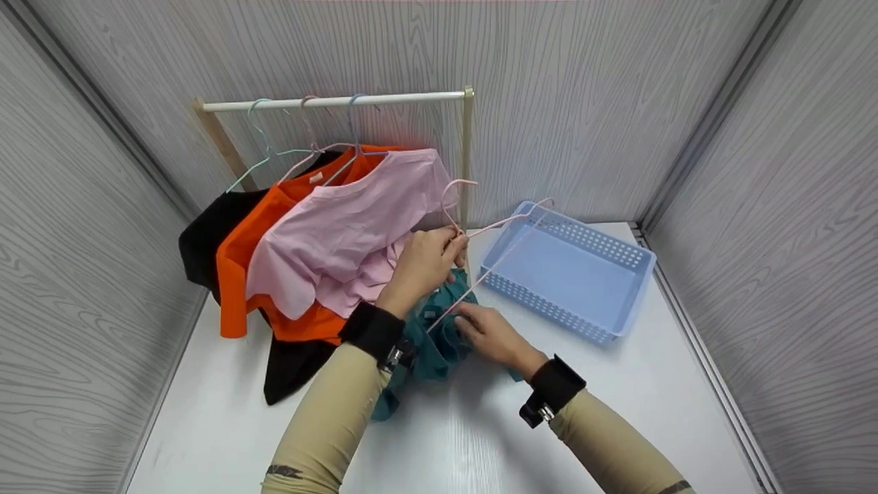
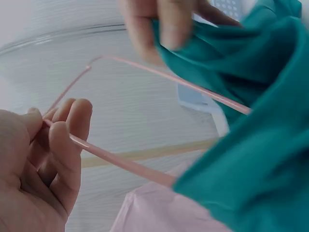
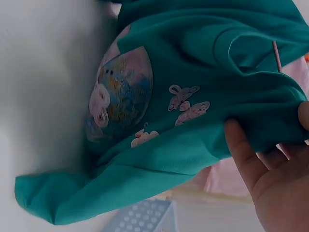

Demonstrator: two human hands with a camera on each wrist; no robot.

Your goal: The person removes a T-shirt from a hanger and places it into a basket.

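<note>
My left hand (image 1: 424,261) pinches a pink wire hanger (image 2: 120,162) just below its hook. One end of the hanger runs into a teal shirt (image 1: 435,357), while the other end sticks out toward the blue basket. With thumb and fingers, my right hand (image 1: 490,335) grips the shirt's fabric close to the collar. The right wrist view shows the shirt front, with a round patch (image 3: 120,87) and butterfly appliqués (image 3: 192,113). Its lower part hangs in folds above the white table (image 1: 439,446).
A rack with a white rail (image 1: 411,97) stands at the back left. On it hang a pink top (image 1: 357,219), an orange top (image 1: 233,288) and a black garment (image 1: 202,237). A blue perforated basket (image 1: 576,274) lies on the right. Grey walls enclose the table.
</note>
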